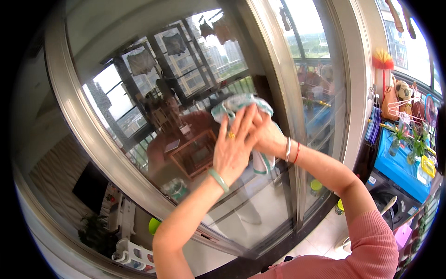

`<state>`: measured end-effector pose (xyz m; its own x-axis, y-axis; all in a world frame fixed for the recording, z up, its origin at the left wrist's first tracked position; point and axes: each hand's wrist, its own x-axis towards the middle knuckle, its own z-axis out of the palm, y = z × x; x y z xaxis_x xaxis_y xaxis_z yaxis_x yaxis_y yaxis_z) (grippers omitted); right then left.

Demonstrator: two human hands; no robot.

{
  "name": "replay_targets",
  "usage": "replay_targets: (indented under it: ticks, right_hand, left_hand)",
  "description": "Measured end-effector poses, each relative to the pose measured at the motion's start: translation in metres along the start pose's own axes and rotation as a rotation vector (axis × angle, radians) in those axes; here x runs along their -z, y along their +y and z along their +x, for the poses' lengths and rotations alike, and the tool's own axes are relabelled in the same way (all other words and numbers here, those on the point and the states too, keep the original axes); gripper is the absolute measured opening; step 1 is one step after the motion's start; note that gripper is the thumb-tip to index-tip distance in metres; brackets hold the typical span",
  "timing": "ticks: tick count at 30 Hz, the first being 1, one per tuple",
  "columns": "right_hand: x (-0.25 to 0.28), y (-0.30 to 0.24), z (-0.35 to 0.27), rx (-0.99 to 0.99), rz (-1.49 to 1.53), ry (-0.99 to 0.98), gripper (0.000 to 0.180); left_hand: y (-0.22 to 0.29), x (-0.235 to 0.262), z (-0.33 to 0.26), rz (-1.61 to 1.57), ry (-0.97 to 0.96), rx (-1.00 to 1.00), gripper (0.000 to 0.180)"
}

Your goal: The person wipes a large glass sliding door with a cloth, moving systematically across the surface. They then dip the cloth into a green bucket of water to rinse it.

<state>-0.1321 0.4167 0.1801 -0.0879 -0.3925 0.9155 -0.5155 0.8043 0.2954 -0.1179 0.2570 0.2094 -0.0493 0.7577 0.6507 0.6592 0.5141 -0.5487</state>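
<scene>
A white cloth with green edging (264,162) is pressed against the glass panel (195,125) of a sliding door. My right hand (269,136) lies over the cloth, which bunches above its fingers and hangs below the palm. With fingers stretched out, my left hand (233,148) rests flat, overlapping the right hand and the cloth. The right fingertips are partly hidden under the left hand. A green bangle (218,180) circles my left wrist; a silver bangle (288,149) and a red string are on the right.
Metal door frames (76,109) flank the glass, which mirrors windows and hanging laundry. At right stand a dark washing machine (395,197) under a blue cover (399,160), potted plants, hangers and a ball (402,89). A white rack (132,255) sits at lower left.
</scene>
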Motion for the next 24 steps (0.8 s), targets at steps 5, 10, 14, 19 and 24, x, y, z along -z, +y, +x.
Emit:
replay_targets:
  ticks: [5, 10, 14, 19, 24]
  right_hand:
    - [0.015, 0.092, 0.134, -0.129, -0.04, 0.38, 0.033]
    - [0.046, 0.108, 0.24, -0.318, -0.139, 0.54, 0.039]
    - [0.032, 0.089, 0.225, -0.085, -0.183, 0.505, 0.042]
    - [-0.026, -0.059, 0.063, 0.084, 0.224, -0.096, 0.048]
    - [-0.056, -0.115, -0.118, 0.052, 0.604, -0.488, 0.055]
  left_hand:
    - [-0.031, 0.049, 0.063, 0.064, 0.147, 0.074, 0.078]
    - [-0.034, 0.078, 0.076, 0.091, 0.253, 0.098, 0.071]
    - [-0.025, 0.089, 0.051, 0.082, 0.29, 0.127, 0.065]
    - [0.004, 0.074, -0.031, -0.04, 0.036, 0.207, 0.058]
    - [0.061, 0.014, -0.107, -0.167, -0.256, 0.219, 0.059]
